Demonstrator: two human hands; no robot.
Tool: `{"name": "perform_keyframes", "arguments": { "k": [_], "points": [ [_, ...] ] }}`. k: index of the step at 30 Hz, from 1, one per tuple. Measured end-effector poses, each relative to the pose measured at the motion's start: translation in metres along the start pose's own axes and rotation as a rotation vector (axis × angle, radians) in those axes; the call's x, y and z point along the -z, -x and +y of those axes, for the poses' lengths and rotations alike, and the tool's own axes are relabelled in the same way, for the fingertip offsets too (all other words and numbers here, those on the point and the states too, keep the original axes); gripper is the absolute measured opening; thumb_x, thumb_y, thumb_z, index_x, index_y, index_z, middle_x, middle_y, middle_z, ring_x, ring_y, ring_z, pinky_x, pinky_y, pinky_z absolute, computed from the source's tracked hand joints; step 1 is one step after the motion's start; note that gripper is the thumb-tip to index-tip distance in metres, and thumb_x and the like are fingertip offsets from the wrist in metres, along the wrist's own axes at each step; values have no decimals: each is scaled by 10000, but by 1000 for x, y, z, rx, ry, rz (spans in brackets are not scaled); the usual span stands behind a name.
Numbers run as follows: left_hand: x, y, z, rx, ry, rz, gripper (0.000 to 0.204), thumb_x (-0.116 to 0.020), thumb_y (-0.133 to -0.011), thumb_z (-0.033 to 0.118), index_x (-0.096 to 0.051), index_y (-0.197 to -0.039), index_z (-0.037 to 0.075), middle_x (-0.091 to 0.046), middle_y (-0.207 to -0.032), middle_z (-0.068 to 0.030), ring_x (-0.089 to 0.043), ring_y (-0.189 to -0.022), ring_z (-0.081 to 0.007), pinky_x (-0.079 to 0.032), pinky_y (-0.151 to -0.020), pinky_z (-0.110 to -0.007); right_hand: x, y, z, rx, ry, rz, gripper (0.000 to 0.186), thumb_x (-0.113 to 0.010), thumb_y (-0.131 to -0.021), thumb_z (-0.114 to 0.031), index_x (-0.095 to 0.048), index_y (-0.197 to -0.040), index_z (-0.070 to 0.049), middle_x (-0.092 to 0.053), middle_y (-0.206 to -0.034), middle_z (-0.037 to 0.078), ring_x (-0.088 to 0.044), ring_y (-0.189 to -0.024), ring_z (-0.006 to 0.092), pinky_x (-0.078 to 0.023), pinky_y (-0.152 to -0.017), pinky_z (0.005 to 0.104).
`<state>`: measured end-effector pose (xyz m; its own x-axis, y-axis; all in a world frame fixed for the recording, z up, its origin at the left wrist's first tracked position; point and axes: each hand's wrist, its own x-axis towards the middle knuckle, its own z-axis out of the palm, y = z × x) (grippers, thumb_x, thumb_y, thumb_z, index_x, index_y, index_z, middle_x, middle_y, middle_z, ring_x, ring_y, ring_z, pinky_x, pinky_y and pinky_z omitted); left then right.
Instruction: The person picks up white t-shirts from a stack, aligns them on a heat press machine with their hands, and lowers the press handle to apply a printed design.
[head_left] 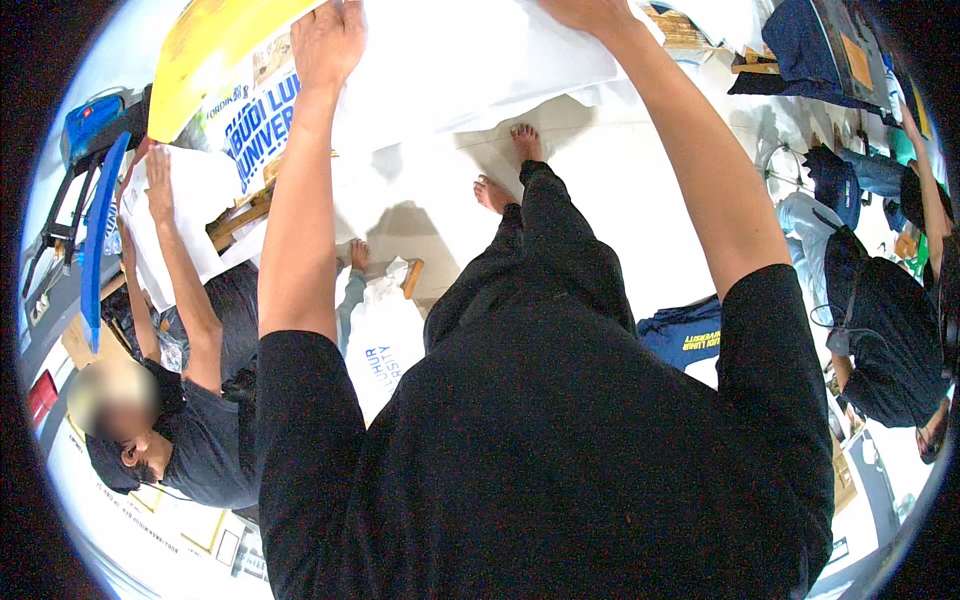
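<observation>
My left hand lies with fingers extended on a white sheet at the top of the view, beside a yellow panel and a white printed piece with blue lettering. My right hand reaches to the same sheet farther right, cut off by the upper edge, so its fingers are hidden. Both of my arms are stretched forward.
A co-worker at left reaches to white sheets beside a blue board. Another person bends at right. Navy garments and white printed cloth lie below. My bare feet stand on pale floor tiles.
</observation>
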<state>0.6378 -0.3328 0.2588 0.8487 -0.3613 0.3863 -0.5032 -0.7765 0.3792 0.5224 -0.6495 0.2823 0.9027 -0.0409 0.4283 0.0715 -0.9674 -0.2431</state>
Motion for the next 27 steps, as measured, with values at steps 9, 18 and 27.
{"name": "perform_keyframes", "arguments": {
  "k": [9,18,27],
  "points": [
    [-1,-34,-66,45,7,47,497,-534,-1066,341,-559,-1427,0,-686,-1251,-235,-623,-1140,-403,-468,-1018,-476,-51,-48,50,-9,-159,285,448,-583,-1000,-271,-591,-1378,-32,-545,-1465,246,-439,-1388,449,-338,-1153,541],
    [10,-42,-91,470,454,-317,551,-582,-1081,435,-579,-1322,-60,-673,-990,-46,-619,-883,-105,-493,-792,-266,-98,-60,144,-386,-612,316,552,-645,-1019,-320,-526,-1479,-39,-545,-1496,194,-496,-1376,392,-401,-1151,456],
    [-6,-39,-115,444,588,-215,581,-566,-1074,420,-574,-1429,-39,-633,-1414,-136,-599,-1264,-242,-456,-1064,-351,-76,-56,139,-340,-592,236,571,-662,-1006,-323,-522,-1484,-44,-532,-1510,194,-482,-1388,388,-394,-1157,466]
  ]
}}
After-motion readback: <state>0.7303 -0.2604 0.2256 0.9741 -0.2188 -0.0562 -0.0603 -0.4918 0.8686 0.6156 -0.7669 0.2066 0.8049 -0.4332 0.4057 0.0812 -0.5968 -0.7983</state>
